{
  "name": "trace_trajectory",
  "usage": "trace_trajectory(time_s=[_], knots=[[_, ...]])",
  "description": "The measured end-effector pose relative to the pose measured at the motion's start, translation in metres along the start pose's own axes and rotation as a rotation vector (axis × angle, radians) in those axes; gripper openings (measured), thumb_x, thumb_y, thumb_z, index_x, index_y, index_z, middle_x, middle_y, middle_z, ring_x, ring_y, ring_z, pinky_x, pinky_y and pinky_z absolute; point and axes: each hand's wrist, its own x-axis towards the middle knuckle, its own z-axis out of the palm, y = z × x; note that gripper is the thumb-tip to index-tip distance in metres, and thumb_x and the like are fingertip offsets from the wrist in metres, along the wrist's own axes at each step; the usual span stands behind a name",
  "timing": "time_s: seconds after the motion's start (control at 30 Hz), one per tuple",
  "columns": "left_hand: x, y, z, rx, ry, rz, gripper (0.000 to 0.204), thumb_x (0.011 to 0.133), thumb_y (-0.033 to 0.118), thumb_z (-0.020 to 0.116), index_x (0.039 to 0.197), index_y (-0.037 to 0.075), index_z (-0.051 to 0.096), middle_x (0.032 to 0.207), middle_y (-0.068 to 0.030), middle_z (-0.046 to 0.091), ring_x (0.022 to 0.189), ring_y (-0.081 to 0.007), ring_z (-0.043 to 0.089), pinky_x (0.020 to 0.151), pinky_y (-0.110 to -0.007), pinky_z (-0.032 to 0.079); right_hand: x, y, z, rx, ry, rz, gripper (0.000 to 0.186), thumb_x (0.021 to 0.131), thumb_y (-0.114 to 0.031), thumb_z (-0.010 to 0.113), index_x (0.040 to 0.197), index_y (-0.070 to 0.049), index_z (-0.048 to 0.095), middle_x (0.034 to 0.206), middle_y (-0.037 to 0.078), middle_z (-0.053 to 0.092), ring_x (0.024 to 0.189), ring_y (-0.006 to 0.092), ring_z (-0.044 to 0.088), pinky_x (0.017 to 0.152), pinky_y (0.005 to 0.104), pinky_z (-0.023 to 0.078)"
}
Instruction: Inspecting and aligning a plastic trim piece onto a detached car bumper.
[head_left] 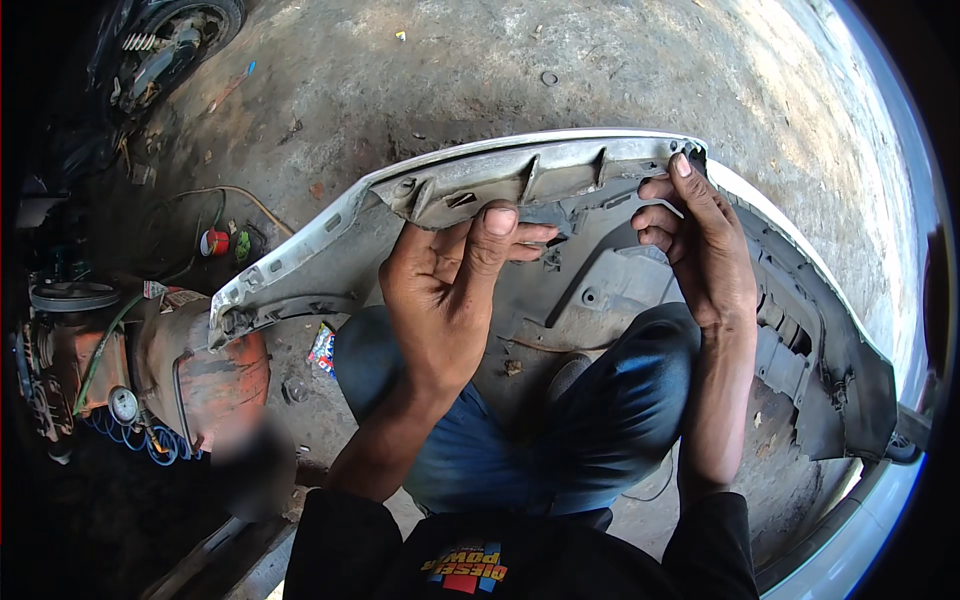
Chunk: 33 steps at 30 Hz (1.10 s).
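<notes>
Black shirt (560, 560) below left hand (437, 300) and right hand (712, 255), fingers (655, 215) half-curled at the bumper (565, 177), grip unclear, orange tank (240, 372) leftward.

- Here's the bumper (480, 190), arcing across ahead of 2 knees, left knee (370, 345) and right knee (655, 335), its ends reaching back on both sides.
- Left hand (445, 280) is ahead of the gap's left side; right hand (705, 240) sits to its right, at the bumper's bend.
- Over left, there's the tank (235, 375), just beside the bumper's left end, a gauge (123, 404) to its left!
- Between tank and left knee, 1 packet (321, 350) on the floor (450, 80).
- Beyond the bumper: motorcycle (165, 65) far left, 1 ring (549, 84) to its right.
</notes>
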Motion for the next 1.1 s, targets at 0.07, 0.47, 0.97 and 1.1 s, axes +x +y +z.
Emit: trace_trajectory(time_s=[0.07,0.47,0.97,1.1], knots=[[0.0,0.0,0.0,0.003,-0.003,0.002,0.031,0.102,0.015,0.06,0.121,-0.008,0.056,0.108,-0.0211,0.07,0.09,-0.0322,0.075,0.075,-0.039,0.063,0.0,0.0,0.0,-0.002,0.003,-0.004,0.033,0.1,-0.036,0.063,0.107,-0.003,0.064,0.093,0.009,0.071,0.077,0.0187,0.072,0.067,0.0271,0.057],[0.001,0.003,0.006,0.156,0.01,0.047,0.037,0.108,0.026,0.047,0.114,-0.01,0.052,0.089,-0.025,0.072,0.082,-0.0351,0.076,0.07,-0.04,0.064,-0.002,0.0,-0.005,-0.038,-0.001,0.004,0.039,0.101,-0.039,0.061,0.107,-0.001,0.064,0.092,0.01,0.07,0.078,0.0189,0.072,0.068,0.0271,0.057],[-0.014,0.008,0.009,0.149,-0.071,0.042,0.034,0.109,0.022,0.043,0.111,-0.011,0.05,0.085,-0.0276,0.072,0.081,-0.0368,0.075,0.069,-0.041,0.065,-0.026,-0.006,-0.026,-0.429,-0.147,-0.014,0.052,0.103,-0.046,0.056,0.109,0.004,0.071,0.084,0.01,0.071,0.075,0.0183,0.071,0.068,0.0273,0.052],[-0.011,0.01,0.008,0.158,-0.041,0.036,0.036,0.109,0.023,0.045,0.111,-0.012,0.051,0.087,-0.0271,0.072,0.081,-0.0363,0.075,0.07,-0.041,0.065,-0.02,-0.003,-0.023,-0.417,-0.112,-0.033,0.052,0.103,-0.045,0.057,0.11,0.004,0.07,0.084,0.01,0.071,0.074,0.0174,0.071,0.068,0.0267,0.051]])
